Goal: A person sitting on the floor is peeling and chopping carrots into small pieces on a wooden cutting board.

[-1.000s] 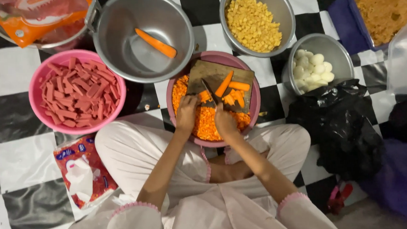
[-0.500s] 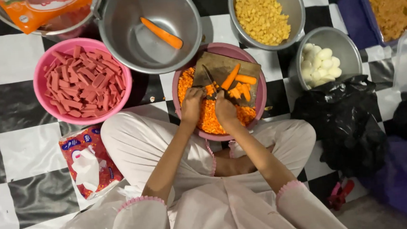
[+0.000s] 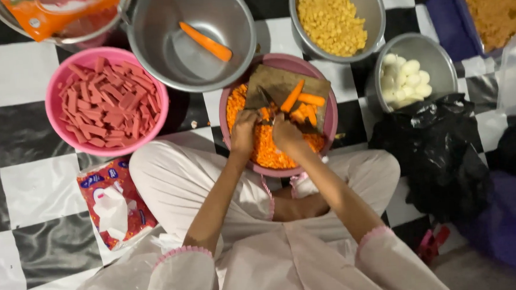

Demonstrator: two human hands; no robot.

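A person sits on a black and white checkered floor [image 3: 19, 187] with a pink bowl [image 3: 327, 123] in front of the knees. This pink bowl is the middle of everything here. It is full of tiny chopped carrot bits [image 3: 267, 153]. A small brown cutting board [image 3: 278, 82] lies across the far side of the bowl, and carrot sticks [image 3: 302, 98] rest on the board.

Both hands are over the bowl, close together and almost touching. The left hand [image 3: 244, 134] is curled, with its fingers bent down on carrot pieces at the near edge of the board. The right hand [image 3: 285, 133] is closed around the handle of a knife [image 3: 265, 96], and the blade points away over the board.

Just to the left of the pink bowl, farther away, is a big metal pot [image 3: 165, 55] with one whole carrot [image 3: 205, 42] inside. Farther left is a second pink bowl [image 3: 53, 114] full of red sausage sticks [image 3: 106, 103]. Behind the pink bowl with carrots is a metal bowl of yellow corn [image 3: 331, 17]. To its right is a small metal bowl of white peeled eggs [image 3: 406, 81]. A black plastic bag [image 3: 440, 147] lies on the right, near the egg bowl. A red packet [image 3: 114, 202] lies on the floor to the left, near the person's knee.
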